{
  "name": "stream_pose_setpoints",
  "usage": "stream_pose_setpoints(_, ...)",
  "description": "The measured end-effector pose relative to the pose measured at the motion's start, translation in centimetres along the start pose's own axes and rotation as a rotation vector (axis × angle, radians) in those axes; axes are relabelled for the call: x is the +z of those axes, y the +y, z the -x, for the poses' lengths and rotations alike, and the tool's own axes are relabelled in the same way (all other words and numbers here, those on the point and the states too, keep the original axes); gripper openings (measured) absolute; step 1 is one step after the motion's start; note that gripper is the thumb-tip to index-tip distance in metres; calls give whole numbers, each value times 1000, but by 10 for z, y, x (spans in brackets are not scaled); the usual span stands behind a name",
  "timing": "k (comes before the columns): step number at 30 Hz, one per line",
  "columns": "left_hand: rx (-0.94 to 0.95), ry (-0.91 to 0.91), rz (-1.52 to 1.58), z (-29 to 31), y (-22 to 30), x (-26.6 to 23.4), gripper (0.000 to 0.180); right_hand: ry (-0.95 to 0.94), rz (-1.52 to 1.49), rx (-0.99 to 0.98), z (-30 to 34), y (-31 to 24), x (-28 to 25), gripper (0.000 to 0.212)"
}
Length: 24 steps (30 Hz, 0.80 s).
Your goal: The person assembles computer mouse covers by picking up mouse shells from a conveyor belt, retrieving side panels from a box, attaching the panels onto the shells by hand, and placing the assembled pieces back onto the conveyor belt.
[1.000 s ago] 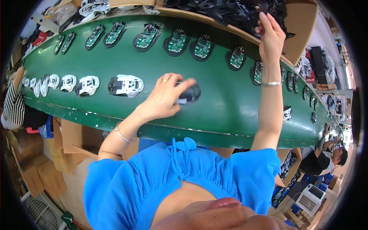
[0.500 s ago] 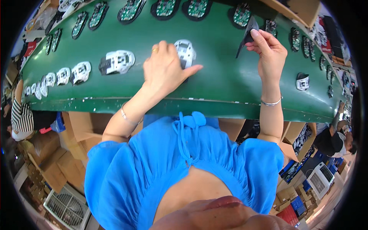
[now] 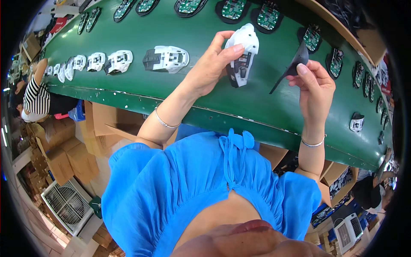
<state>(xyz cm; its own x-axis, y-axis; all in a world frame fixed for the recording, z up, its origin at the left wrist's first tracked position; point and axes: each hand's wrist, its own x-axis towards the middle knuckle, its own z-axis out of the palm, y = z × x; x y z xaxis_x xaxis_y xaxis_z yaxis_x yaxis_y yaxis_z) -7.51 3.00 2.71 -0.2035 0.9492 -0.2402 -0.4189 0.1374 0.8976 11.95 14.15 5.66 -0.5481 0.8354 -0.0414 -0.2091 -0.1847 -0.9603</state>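
Note:
My left hand (image 3: 212, 62) is closed on a white and dark grey plastic housing (image 3: 248, 40), shaped like the inner frame of a computer mouse. Its thumb presses on the upper face, and the piece is tilted above the green table (image 3: 201, 100). To its right, my right hand (image 3: 315, 81) pinches a thin, curved black plastic cover (image 3: 298, 60) between thumb and fingers, seen nearly edge-on. The two pieces are apart. A similar white housing (image 3: 167, 59) lies on the table left of my left hand.
Circuit boards on black bases (image 3: 267, 16) line the far side of the table. More white housings (image 3: 119, 61) form a row at the left, and one small housing (image 3: 356, 123) lies at the right. A person in a striped sleeve (image 3: 33, 92) sits far left. Cardboard boxes (image 3: 340, 182) stand below the table.
My left hand has gripped the white housing and lifted it off the table. My right hand still holds the black cover. The whole view has shifted and tilted.

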Motion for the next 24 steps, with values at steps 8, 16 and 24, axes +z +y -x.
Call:
stream_pose_setpoints(8,51,51,115,1,-11,-7,54,-148,233,-13,-18,5,62,13)
stream_pose_setpoints(16,76,74,136,1,-14,-10,51,-103,415,-40,-22,12,73,16)
stream_pose_setpoints(24,28,73,86,1,-15,-13,49,-90,308,37,-31,22,64,15)
